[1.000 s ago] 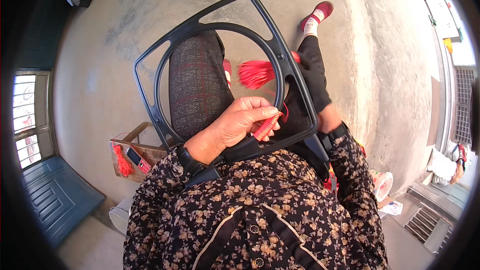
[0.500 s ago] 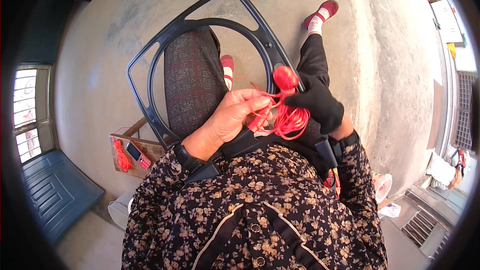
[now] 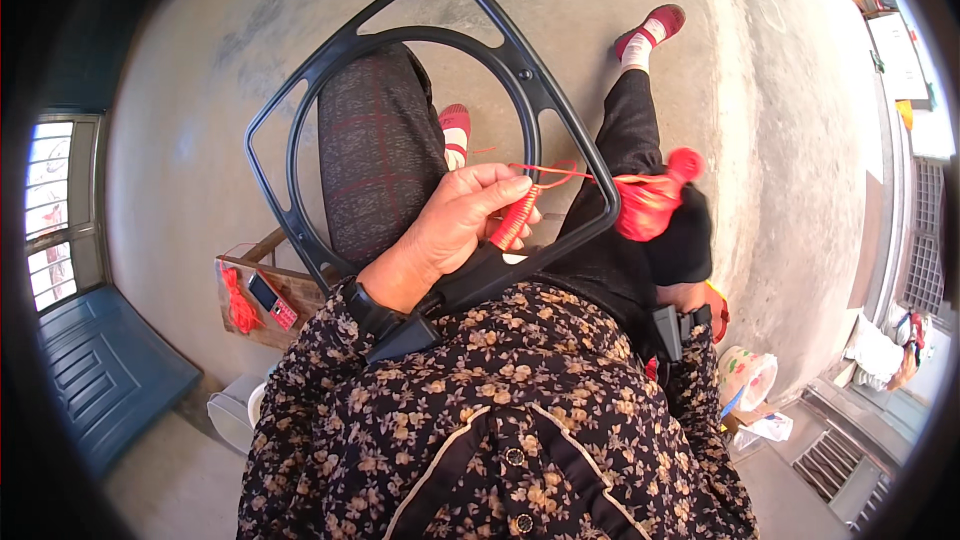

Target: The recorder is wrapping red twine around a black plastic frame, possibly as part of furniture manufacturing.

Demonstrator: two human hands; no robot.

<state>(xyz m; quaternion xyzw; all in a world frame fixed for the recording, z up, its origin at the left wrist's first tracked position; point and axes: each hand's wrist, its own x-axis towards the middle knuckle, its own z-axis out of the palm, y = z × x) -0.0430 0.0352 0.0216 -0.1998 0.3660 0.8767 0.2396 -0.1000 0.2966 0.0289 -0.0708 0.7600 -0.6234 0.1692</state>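
A black plastic frame (image 3: pixel 526 75) with a round ring inside an angular rim rests over my lap. Red cord is wound tightly in a coil (image 3: pixel 515 220) around the near right part of the ring. Pinched there, my left hand (image 3: pixel 462 215) holds the wrapped part with thumb and fingers. Out to the right of the frame, my right hand (image 3: pixel 686 245), in a black glove, grips a bundle of red cord (image 3: pixel 645 208) with a rounded red end at its top. A strand stretches from the bundle across the rim to the coil. The gloved fingers are partly hidden behind the bundle.
At my left, a low wooden stool (image 3: pixel 275 280) bears a loose red cord hank (image 3: pixel 238 300) and a red and black phone (image 3: pixel 275 302). A blue panel (image 3: pixel 120 380) lies beyond it. A patterned white bucket (image 3: pixel 748 372) stands at my right.
My right hand has moved right, away from the ring, carrying the cord bundle and drawing the strand out. The frame has tilted slightly. My left hand keeps its pinch on the wrapped part.
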